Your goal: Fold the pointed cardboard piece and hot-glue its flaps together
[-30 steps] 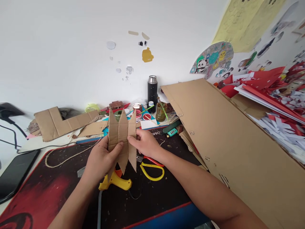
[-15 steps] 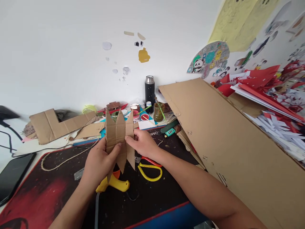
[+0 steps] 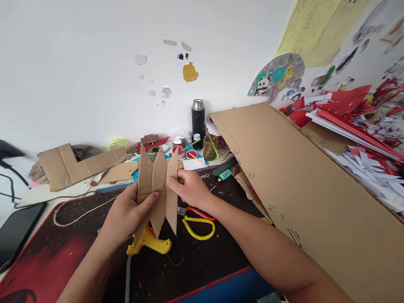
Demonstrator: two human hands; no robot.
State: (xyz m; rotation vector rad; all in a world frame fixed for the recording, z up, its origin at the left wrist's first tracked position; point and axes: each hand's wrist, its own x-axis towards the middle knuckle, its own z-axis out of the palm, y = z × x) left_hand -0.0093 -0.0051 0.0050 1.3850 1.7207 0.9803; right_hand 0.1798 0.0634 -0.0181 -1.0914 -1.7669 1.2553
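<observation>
Between my two hands is a piece of cardboard (image 3: pixel 159 176) cut into pointed spikes at top and bottom, with creases between its strips. My left hand (image 3: pixel 129 210) grips its left side, thumb across the front. The right strip is pinched by my right hand (image 3: pixel 191 187); the fingertips behind it are hidden. Beneath the cardboard lies a yellow glue gun (image 3: pixel 154 244), partly covered, with a clear glue stick at its rear. To its right are scissors (image 3: pixel 198 227) with yellow and red handles.
A large cardboard sheet (image 3: pixel 303 189) leans over the right side. Paint jars (image 3: pixel 192 155), a brush jar (image 3: pixel 210 149) and a black thermos (image 3: pixel 198 120) stand at the back. Cardboard scraps (image 3: pixel 63 166) and a phone (image 3: pixel 20 235) lie left, and paper strips (image 3: pixel 366 168) right.
The cardboard has turned slightly and opened wider, its strips facing me more fully. My left hand has shifted a little left and down; the right hand keeps its pinch.
</observation>
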